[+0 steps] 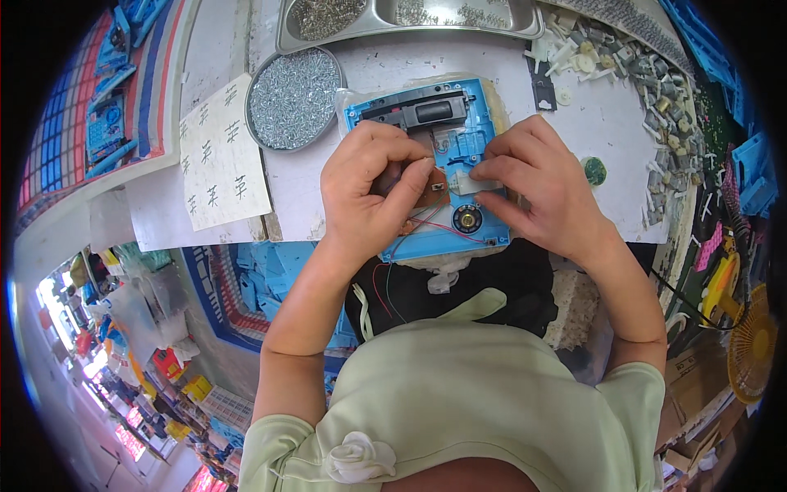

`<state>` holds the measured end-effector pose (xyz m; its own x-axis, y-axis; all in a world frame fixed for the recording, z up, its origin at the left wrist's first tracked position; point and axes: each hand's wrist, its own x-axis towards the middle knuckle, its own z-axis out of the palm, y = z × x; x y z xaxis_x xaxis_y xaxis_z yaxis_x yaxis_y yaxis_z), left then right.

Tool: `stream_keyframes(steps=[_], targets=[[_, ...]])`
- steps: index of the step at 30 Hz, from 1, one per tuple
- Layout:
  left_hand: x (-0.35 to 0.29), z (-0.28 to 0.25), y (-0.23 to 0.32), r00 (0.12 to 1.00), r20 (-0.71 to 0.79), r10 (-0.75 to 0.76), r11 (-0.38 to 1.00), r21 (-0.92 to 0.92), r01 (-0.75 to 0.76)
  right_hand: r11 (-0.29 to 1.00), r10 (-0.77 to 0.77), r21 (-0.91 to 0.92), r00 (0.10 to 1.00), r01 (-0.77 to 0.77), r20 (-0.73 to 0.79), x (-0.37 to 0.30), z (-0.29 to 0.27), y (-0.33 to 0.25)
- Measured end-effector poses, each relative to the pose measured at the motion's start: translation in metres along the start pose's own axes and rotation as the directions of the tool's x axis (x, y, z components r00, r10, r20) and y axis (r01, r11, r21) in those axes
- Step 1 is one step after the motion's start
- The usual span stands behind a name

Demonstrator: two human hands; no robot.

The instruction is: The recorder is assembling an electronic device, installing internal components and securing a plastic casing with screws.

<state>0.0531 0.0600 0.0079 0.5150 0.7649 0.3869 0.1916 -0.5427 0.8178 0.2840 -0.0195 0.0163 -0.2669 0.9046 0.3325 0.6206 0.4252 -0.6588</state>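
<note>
A blue plastic housing [484, 234] lies on a pad in front of me, its inside facing up. It holds a black compartment part [430, 111], a round speaker [467, 218], a brown circuit board [437, 188] and thin red and dark wires [434, 223]. Over the board's far edge, my left hand [370, 187] is closed in a pinch; whatever sits between thumb and forefinger is hidden. My right hand [543, 182] grips a small silvery-grey part [475, 184] by its right end, between thumb and fingers, above the housing's middle.
A round tray of small screws [295, 98] and a sheet with handwriting [225, 156] are at left. Behind stands a divided metal tray [410, 31] of small metal parts. Loose gear parts [664, 123] pile at right, near a green disc [594, 170] and a yellow fan [750, 344].
</note>
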Motion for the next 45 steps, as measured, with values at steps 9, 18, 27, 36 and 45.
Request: stream_keyframes(steps=[9,18,27,36,45], targets=[[-0.001,-0.003,0.001,0.999,0.032,-0.009,1.000,0.007,0.009,1.000,0.004,-0.005,1.000,-0.004,0.018,-0.002,-0.001,0.002],[-0.006,-0.005,-0.001,1.000,-0.022,-0.020,0.999,-0.045,0.019,1.000,0.000,0.024,1.000,0.000,0.005,0.000,-0.001,0.002],[-0.015,-0.015,-0.001,0.983,-0.179,0.039,0.993,0.114,-0.019,1.000,0.016,0.013,1.000,-0.016,0.021,-0.001,-0.005,0.001],[0.016,-0.031,0.008,0.957,0.257,0.130,0.845,0.476,-0.243,0.942,0.266,-0.143,0.935,-0.303,-0.234,-0.048,-0.079,0.000],[-0.014,-0.040,-0.001,0.993,0.121,0.005,0.872,0.486,-0.064,0.605,0.443,-0.458,0.753,-0.651,-0.485,-0.079,-0.121,0.051]])
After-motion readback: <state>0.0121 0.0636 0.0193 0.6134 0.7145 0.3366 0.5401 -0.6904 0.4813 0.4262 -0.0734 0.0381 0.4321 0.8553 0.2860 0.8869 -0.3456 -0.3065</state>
